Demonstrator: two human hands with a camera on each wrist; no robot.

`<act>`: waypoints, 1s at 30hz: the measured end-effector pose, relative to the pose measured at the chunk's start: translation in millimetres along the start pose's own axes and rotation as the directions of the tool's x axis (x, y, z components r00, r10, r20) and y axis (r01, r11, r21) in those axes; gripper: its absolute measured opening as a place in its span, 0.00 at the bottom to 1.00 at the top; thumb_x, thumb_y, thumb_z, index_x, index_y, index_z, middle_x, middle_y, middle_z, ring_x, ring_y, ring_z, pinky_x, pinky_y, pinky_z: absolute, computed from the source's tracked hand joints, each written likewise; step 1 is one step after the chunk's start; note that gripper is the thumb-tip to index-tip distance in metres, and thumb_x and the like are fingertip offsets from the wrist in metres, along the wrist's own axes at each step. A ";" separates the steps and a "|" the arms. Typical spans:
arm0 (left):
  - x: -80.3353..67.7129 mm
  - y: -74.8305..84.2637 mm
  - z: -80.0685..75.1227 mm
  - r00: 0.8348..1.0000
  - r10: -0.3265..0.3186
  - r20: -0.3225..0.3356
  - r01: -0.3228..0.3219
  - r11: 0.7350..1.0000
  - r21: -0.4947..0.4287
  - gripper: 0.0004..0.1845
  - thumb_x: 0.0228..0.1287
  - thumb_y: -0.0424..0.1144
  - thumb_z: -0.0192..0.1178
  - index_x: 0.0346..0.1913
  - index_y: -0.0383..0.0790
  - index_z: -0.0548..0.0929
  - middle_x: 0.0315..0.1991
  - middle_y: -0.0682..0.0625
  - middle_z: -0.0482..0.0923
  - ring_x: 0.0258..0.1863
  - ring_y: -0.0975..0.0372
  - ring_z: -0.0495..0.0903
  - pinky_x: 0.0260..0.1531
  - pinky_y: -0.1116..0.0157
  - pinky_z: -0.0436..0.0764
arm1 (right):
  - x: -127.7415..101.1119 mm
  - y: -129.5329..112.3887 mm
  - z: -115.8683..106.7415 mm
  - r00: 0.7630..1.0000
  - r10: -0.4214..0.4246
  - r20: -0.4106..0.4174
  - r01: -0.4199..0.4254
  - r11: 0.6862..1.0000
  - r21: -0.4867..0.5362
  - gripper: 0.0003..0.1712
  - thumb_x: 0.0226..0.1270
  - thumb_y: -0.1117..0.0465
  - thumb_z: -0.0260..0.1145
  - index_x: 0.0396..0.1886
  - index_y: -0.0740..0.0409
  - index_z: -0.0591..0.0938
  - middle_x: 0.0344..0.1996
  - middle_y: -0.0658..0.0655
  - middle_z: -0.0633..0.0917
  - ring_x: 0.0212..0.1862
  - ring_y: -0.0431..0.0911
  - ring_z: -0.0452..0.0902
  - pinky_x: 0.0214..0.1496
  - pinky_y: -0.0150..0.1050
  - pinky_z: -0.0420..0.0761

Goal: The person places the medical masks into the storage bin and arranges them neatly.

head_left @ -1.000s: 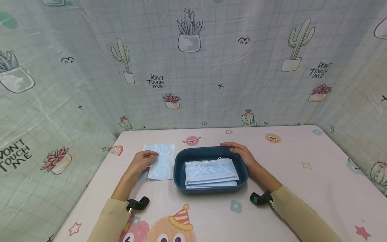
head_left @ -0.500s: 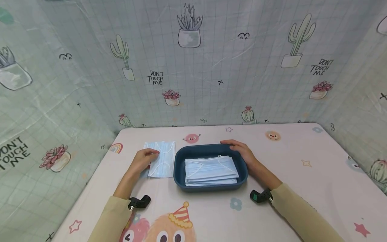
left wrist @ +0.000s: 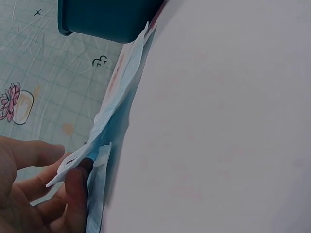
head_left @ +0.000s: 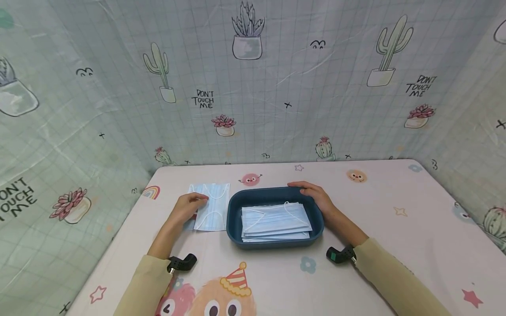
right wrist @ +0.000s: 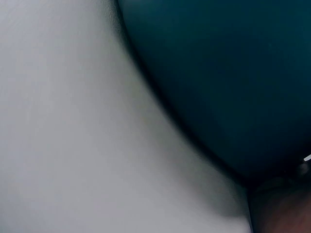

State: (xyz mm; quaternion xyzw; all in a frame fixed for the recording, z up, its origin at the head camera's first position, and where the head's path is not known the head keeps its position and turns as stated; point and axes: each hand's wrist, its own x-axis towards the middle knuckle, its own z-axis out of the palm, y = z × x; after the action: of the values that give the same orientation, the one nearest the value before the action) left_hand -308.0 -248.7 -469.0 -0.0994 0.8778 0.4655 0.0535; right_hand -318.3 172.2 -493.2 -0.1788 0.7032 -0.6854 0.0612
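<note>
Left of the dark blue bin (head_left: 272, 246), my left hand (head_left: 186, 209) pinches the left edge of a light blue face mask (head_left: 217, 210) between thumb and fingers. The left wrist view shows this mask (left wrist: 119, 104) tilted up at the held edge, with another mask (left wrist: 98, 189) under it, by the fingertips. A stack of face masks (head_left: 276, 223) lies flat inside the bin, ear loops on top. At the bin's far right corner, my right hand (head_left: 323, 206) holds the rim. The right wrist view shows mostly the bin's wall (right wrist: 218, 73); the fingers are largely hidden there.
The bin and masks stand on a table with a pale printed cover (head_left: 276, 285). A curtain (head_left: 253, 87) with cactus drawings hangs behind the table and on both sides. Black wrist cameras (head_left: 182, 263) sit at both sleeves, close above the table.
The head view has tilted slightly down, so everything sits a little higher in it. Both hands, the masks and the bin keep nearly the same places.
</note>
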 end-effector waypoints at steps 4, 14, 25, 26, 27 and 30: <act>-0.3 1.0 -0.2 1.000 -0.008 0.009 0.008 1.000 -0.001 0.20 0.75 0.47 0.57 0.62 0.42 0.82 0.64 0.41 0.77 0.55 0.52 0.74 0.44 0.65 0.77 | -0.5 0.6 -0.2 1.000 0.002 -0.001 -0.002 1.000 0.001 0.26 0.77 0.65 0.46 0.70 0.65 0.76 0.72 0.63 0.75 0.72 0.40 0.70 0.66 0.22 0.73; -5.8 8.4 1.2 0.998 0.055 0.025 -0.054 0.998 -0.025 0.19 0.75 0.45 0.59 0.61 0.39 0.83 0.58 0.40 0.80 0.46 0.54 0.77 0.36 0.68 0.83 | -0.1 0.7 0.2 1.000 0.007 0.000 -0.007 1.000 0.016 0.27 0.76 0.65 0.46 0.70 0.65 0.76 0.72 0.60 0.77 0.70 0.37 0.72 0.65 0.24 0.74; -10.3 12.5 1.8 0.992 0.124 -0.037 -0.125 0.992 -0.022 0.15 0.68 0.34 0.66 0.56 0.37 0.86 0.51 0.41 0.80 0.46 0.55 0.77 0.36 0.69 0.83 | -0.3 1.5 -0.1 1.000 0.007 -0.005 -0.007 1.000 -0.013 0.26 0.78 0.65 0.46 0.70 0.64 0.76 0.73 0.63 0.74 0.72 0.40 0.70 0.65 0.22 0.73; -10.9 13.1 1.5 0.990 0.135 -0.044 -0.136 0.991 -0.020 0.15 0.68 0.34 0.66 0.56 0.37 0.86 0.51 0.41 0.80 0.46 0.55 0.78 0.36 0.69 0.83 | -0.4 1.3 0.0 1.000 0.006 -0.005 -0.006 1.000 -0.014 0.26 0.78 0.65 0.46 0.70 0.64 0.76 0.73 0.63 0.74 0.72 0.40 0.70 0.65 0.22 0.72; -11.6 13.8 0.9 0.988 0.147 -0.051 -0.148 0.989 -0.018 0.15 0.68 0.33 0.66 0.56 0.37 0.86 0.52 0.40 0.80 0.46 0.54 0.78 0.36 0.68 0.84 | -0.7 1.0 0.0 1.000 0.007 -0.004 -0.007 1.000 -0.014 0.26 0.78 0.64 0.46 0.70 0.64 0.76 0.73 0.63 0.74 0.72 0.39 0.70 0.66 0.22 0.71; -15.9 19.6 -2.2 0.980 0.183 -0.078 -0.185 0.983 -0.011 0.15 0.68 0.32 0.65 0.57 0.37 0.86 0.55 0.38 0.81 0.48 0.53 0.79 0.35 0.67 0.85 | -0.9 0.7 -0.3 1.000 0.001 -0.001 -0.001 1.000 -0.012 0.26 0.78 0.65 0.46 0.70 0.64 0.76 0.73 0.63 0.74 0.70 0.36 0.70 0.66 0.22 0.71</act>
State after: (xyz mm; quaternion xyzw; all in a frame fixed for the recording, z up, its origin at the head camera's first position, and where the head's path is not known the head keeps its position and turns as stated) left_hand -296.9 -237.8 -449.0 -0.0361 0.8803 0.4724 -0.0246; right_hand -317.7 172.8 -494.0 -0.1787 0.7075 -0.6811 0.0600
